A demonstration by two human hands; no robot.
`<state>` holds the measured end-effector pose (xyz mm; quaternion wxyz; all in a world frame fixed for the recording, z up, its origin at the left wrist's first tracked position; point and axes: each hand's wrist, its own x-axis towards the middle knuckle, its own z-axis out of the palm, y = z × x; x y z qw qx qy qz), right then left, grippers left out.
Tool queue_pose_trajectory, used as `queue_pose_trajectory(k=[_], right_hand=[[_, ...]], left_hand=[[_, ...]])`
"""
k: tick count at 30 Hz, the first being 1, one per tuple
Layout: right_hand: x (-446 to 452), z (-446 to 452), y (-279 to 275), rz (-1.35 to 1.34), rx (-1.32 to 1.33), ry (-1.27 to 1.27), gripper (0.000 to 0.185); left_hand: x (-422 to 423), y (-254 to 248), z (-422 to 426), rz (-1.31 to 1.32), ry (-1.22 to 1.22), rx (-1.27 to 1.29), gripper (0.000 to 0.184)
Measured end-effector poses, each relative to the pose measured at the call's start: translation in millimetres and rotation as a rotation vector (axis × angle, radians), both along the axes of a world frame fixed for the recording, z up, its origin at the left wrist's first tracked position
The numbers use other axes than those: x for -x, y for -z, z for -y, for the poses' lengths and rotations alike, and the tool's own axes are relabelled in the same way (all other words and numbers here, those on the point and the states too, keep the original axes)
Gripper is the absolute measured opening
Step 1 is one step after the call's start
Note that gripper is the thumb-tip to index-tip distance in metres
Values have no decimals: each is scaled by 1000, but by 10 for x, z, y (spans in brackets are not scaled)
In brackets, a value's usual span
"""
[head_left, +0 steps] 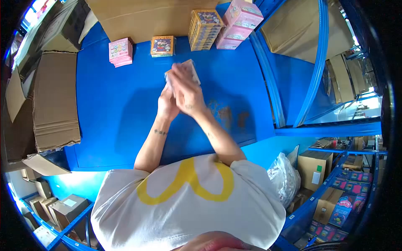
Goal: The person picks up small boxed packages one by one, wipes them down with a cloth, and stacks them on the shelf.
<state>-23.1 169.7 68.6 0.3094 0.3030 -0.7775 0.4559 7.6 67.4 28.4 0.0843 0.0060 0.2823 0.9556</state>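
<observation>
Above the blue table (138,96), my left hand (167,102) and my right hand (187,90) are close together at the middle. Between them is a small flat box or packet (193,73), partly hidden by my fingers. The right fingers are blurred and lie across its face. Beyond my hands stand a stack of pink packets (120,52), a short stack of orange boxes (162,46) and a tall stack of orange boxes (205,31).
Pink boxes (235,26) are piled at the back right. A large cardboard sheet (146,16) stands behind. An open carton (55,100) borders the left side. Blue shelf posts (268,79) rise at the right, and a plastic bag (284,178) sits lower right.
</observation>
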Motion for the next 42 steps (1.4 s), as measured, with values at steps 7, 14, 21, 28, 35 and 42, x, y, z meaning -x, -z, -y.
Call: queue_pose_trajectory(k=[7,14,21,28,35,42], right_hand=[[-168,-37,164,-43,-32,90,46],[-561,-156,528,124,284,-121,33],[-673,-258,360,918,1088,-45,30],[-682,-107,384,1025,1399,-124,33],[-686,-263,365,1117,1495,-570,29],[-760,-707,99,1178,480,-591,30]], left_hand=[[-49,-39,58,-42,-53,-68,49],[84,2,380,60,-26,-258,60],[38,-163,297,-149,67,-376,81],[-54,-94,45,-319,41,55,100],[-94,-93,95,-387,-173,751,102],[45,21,308,-353,-300,820,99]])
